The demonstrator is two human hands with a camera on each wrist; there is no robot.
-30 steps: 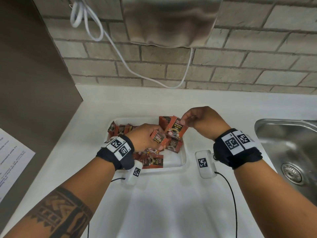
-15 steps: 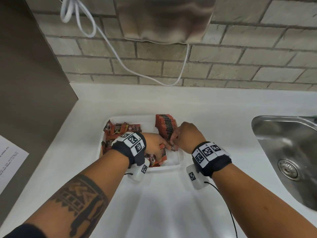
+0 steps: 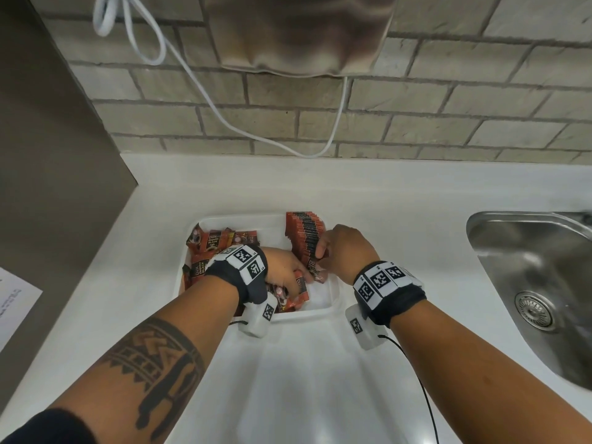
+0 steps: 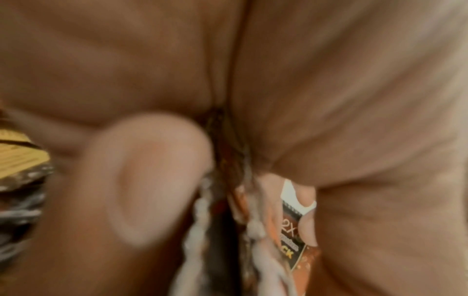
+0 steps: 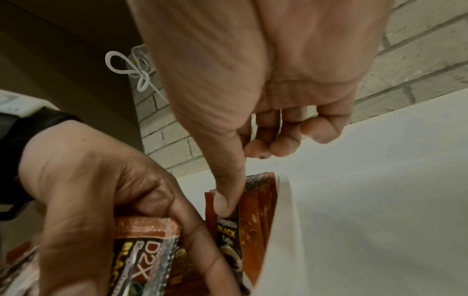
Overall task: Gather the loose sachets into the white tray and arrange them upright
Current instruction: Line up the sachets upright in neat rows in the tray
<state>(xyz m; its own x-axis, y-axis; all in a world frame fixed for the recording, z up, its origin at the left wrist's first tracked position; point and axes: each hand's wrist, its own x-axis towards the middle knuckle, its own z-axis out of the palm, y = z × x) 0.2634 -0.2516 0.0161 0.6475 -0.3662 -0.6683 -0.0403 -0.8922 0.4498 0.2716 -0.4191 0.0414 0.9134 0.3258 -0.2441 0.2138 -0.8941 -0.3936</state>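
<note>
- The white tray [image 3: 333, 302] sits on the white counter [image 3: 368, 200], and every place below is given from this tray.
- Along the tray's right wall stands an upright row of sachets [image 3: 304, 235], packed edge to edge and leaning slightly toward the far rim.
- The right hand [image 3: 347, 248] is at the near end of that row, fingers curled; in the right wrist view its thumb [image 5: 228, 192] presses on the front sachet [image 5: 229, 236] (its label reads BLACK), which stands against the row. How the hidden forefinger sits behind that sachet I cannot tell.
- The left hand [image 3: 285, 270] is inside the tray, near its middle, fingers curled round a held bundle of sachets [image 5: 142, 256]; the left wrist view shows crimped sachet edges [image 4: 255, 230] squeezed between thumb and fingers.
- Loose sachets [image 3: 221, 245] lie flat and jumbled in the tray's left half, some partly under the left wrist.
- To the right of the tray, well apart, is a steel sink [image 3: 538, 283].
- Behind the tray is a brick wall [image 3: 448, 116] with a white cable [image 3: 205, 91] hanging across it.
- Left of the tray a sheet of paper [image 3: 16, 299] shows at the frame's edge.
</note>
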